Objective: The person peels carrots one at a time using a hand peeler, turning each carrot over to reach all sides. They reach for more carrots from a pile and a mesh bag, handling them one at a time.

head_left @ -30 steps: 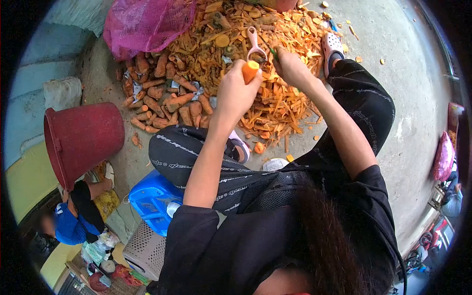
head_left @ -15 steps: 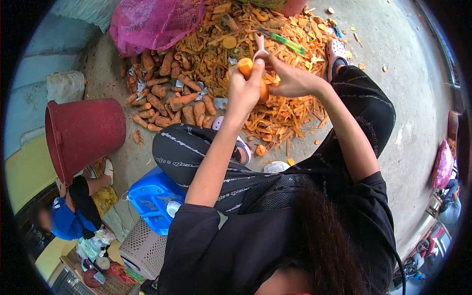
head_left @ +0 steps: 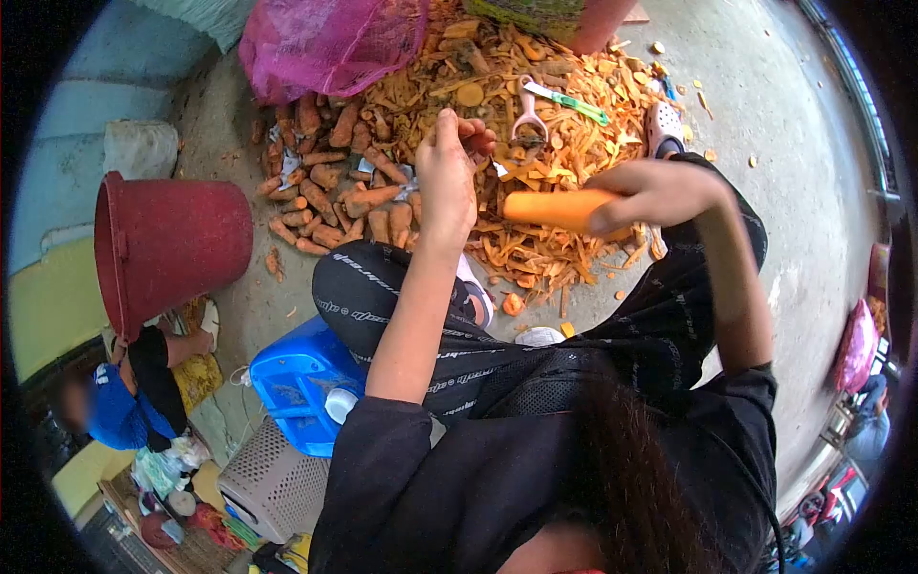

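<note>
Head view: right hand (head_left: 660,196) is gripping peeled carrot (head_left: 550,208) above near part of peelings (head_left: 526,251), fingers wrapping around it, pressed together. Left hand (head_left: 451,177) is hovering left of carrot, fingers loosely curling. Peeler (head_left: 528,107) and green tool (head_left: 579,105) are lying farther, on peelings.

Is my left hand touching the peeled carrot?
Apart. The head view shows peelings in the gap between the left hand and the peeled carrot.
</note>
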The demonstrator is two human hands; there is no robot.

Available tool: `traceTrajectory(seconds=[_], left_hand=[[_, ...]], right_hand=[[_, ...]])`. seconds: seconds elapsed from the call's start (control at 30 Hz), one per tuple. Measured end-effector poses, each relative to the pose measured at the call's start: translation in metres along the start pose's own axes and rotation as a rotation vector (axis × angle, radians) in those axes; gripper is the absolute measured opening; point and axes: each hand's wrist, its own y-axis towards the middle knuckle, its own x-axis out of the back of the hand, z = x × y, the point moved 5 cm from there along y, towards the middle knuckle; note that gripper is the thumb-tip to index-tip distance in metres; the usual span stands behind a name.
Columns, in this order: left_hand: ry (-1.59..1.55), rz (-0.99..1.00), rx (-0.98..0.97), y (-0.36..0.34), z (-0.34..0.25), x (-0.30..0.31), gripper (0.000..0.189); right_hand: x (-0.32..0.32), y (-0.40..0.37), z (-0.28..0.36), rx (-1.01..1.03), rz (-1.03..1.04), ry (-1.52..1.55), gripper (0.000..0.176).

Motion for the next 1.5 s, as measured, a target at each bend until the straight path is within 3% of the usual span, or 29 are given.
traceTrajectory(seconds=[0.13,0.27,0.37,0.43,0.47,0.5,0.53,0.57,0.6,0.67,0.7,0.8,0.83,0.9,0.97,1.0,1.1,1.17,1.27,1.37,1.4,1.5], left_hand=[[0.004,-0.029,0.08,0.001,0.004,0.008,0.023],[0.332,0.105,0.205,-0.004,0.017,-0.005,0.019],[0.658,0.154,0.038,-0.003,0.014,-0.007,0.03],[0.976,0.231,-0.104,-0.01,-0.007,-0.009,0.032],[1.135,0.268,-0.178,-0.012,-0.022,-0.01,0.033],[1.173,0.266,-0.103,-0.013,-0.036,-0.008,0.038],[1.167,0.243,0.106,-0.013,-0.05,0.002,0.042],[1.145,0.236,0.064,-0.013,-0.073,0.011,0.038],[0.964,0.221,-0.156,-0.01,-0.094,0.028,0.031],[0.721,-0.019,-0.33,-0.01,-0.142,0.047,0.037],[0.831,-0.157,-0.373,-0.001,-0.161,0.071,0.044],[0.575,-0.423,-0.276,0.026,-0.182,0.146,0.033],[0.551,-0.432,-0.214,0.041,-0.18,0.174,0.032],[0.501,-0.451,-0.081,0.073,-0.157,0.231,0.029],[0.512,-0.569,-0.005,0.098,-0.128,0.271,0.022],[0.482,-0.554,0.078,0.112,-0.111,0.296,0.022],[0.979,-0.571,0.299,0.148,-0.066,0.344,0.023],[1.557,-0.38,0.291,0.187,-0.043,0.386,0.024],[1.726,-0.351,0.258,0.221,-0.021,0.423,0.027],[1.804,-0.408,0.439,0.232,-0.01,0.426,0.027],[1.735,-0.419,0.491,0.231,-0.016,0.412,0.031],[1.757,-0.587,0.282,0.255,-0.027,0.422,0.041]], right_hand=[[0.081,-0.036,0.002,0.123,-0.449,0.088,0.048],[0.18,-0.059,0.058,0.543,-0.988,0.237,0.043],[0.216,-0.047,0.083,0.749,-1.161,0.269,0.04],[0.213,-0.016,0.075,0.723,-1.126,0.281,0.039],[0.202,0.003,0.061,0.613,-1.06,0.244,0.038],[0.189,0.023,0.046,0.5,-0.989,0.209,0.038],[0.176,0.043,0.033,0.391,-0.914,0.173,0.039],[0.162,0.063,0.019,0.285,-0.838,0.136,0.04],[0.146,0.082,0.004,0.177,-0.759,0.099,0.041],[0.12,0.12,-0.035,-0.02,-0.609,-0.099,0.042],[0.111,0.14,-0.058,-0.108,-0.535,-0.257,0.041],[0.078,0.185,-0.108,-0.193,-0.544,-0.298,0.041],[0.068,0.199,-0.125,-0.279,-0.487,-0.261,0.042],[0.055,0.206,-0.129,-0.227,-0.646,-0.218,0.051],[0.044,0.228,-0.154,-0.281,-0.671,-0.232,0.054],[0.041,0.231,-0.153,-0.417,-0.655,-0.241,0.056],[0.035,0.232,-0.139,-0.476,-0.759,-0.266,0.059],[0.034,0.238,-0.14,-0.418,-0.736,-0.253,0.057],[0.04,0.243,-0.147,-0.373,-0.694,-0.166,0.055],[0.054,0.252,-0.163,-0.205,-0.665,-0.197,0.058],[0.058,0.253,-0.16,-0.28,-0.582,-0.133,0.062],[0.053,0.257,-0.168,-0.27,-0.664,-0.118,0.063]])
